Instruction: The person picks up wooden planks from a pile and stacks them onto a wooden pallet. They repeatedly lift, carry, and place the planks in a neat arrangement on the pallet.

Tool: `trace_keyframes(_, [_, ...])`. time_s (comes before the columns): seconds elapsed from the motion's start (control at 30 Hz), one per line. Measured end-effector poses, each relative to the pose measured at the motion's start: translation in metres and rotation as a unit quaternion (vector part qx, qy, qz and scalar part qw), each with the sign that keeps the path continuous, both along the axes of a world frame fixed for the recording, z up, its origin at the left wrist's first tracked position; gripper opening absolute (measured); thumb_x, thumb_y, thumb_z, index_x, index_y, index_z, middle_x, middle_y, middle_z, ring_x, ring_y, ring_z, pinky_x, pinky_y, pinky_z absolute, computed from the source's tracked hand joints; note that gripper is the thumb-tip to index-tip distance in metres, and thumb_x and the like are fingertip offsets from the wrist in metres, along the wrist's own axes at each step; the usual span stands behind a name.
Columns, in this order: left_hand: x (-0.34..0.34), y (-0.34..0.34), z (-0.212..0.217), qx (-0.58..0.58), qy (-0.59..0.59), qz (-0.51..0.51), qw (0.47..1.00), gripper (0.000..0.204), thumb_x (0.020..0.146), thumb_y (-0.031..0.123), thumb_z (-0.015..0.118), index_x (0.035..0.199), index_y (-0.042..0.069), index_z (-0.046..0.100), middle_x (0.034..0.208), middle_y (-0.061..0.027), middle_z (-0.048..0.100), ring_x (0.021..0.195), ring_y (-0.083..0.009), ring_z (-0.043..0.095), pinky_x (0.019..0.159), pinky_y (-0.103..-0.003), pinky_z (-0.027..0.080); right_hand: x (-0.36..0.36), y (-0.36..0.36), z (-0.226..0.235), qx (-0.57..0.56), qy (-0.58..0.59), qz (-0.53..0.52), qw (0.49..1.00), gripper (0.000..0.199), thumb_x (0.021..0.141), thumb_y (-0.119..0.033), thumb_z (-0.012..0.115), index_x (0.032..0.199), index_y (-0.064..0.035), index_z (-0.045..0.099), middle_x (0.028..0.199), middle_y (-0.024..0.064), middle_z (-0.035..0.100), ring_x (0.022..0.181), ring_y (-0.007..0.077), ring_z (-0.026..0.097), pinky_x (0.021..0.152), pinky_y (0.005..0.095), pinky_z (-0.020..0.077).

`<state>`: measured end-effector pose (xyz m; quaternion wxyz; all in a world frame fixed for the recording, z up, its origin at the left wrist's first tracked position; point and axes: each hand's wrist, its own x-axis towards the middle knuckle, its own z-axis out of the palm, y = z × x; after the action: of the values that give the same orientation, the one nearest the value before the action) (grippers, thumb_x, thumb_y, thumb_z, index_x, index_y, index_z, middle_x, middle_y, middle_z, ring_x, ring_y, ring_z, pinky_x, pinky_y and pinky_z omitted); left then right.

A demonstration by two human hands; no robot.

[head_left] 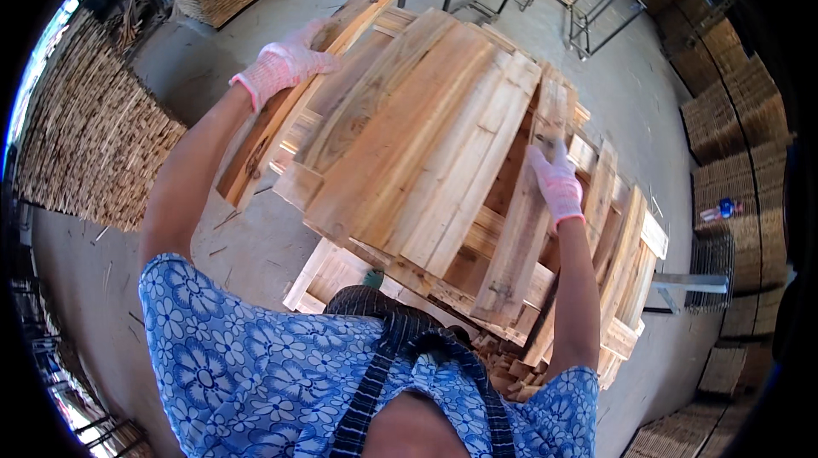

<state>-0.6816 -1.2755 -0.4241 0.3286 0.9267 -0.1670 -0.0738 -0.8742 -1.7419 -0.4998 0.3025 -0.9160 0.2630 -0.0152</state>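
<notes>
My left hand, in a pink-and-white knit glove, grips a long wooden board that stands tilted on its edge at the left of a stack of planks. Side by side on top of that stack lie several planks with brown and pale grain. My right hand, gloved alike, is closed across a narrower wooden board lying at a slant right of these planks. Its fingertips are partly hidden against the wood. Gaps between boards show lower layers beneath.
More loose boards lie at the right of the stack. Small wood offcuts are heaped below, near my body. Tall piles of slats stand at the left and right. Black metal frames stand on the concrete floor behind.
</notes>
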Motion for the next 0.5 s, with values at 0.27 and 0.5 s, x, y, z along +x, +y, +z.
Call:
trace_keyframes(0.27, [0.036, -0.013, -0.024, 0.232, -0.036, -0.002, 0.972, 0.087, 0.082, 0.044, 0.073, 0.157, 0.017, 0.04, 0.148, -0.0315, 0.045, 0.136, -0.0439, 0.049, 0.113, -0.045, 0.042, 0.005, 0.041, 0.022, 0.295, -0.136, -0.089, 0.941, 0.081, 0.093, -0.023, 0.071, 0.161, -0.0085, 0.03, 0.153, 0.0125, 0.048, 0.134, 0.0234, 0.051, 0.112, 0.0342, 0.0409])
trace_keyframes(0.5, [0.07, -0.008, -0.03, 0.008, 0.096, -0.12, 0.988, 0.082, 0.091, 0.057, 0.064, 0.156, 0.012, 0.041, 0.159, -0.0275, 0.038, 0.141, -0.0376, 0.048, 0.117, -0.042, 0.037, 0.01, 0.043, -0.003, 0.237, -0.171, -0.052, 0.955, 0.084, 0.097, -0.028, 0.065, 0.164, -0.005, 0.02, 0.164, 0.0138, 0.036, 0.151, 0.0266, 0.033, 0.122, 0.0349, 0.0278])
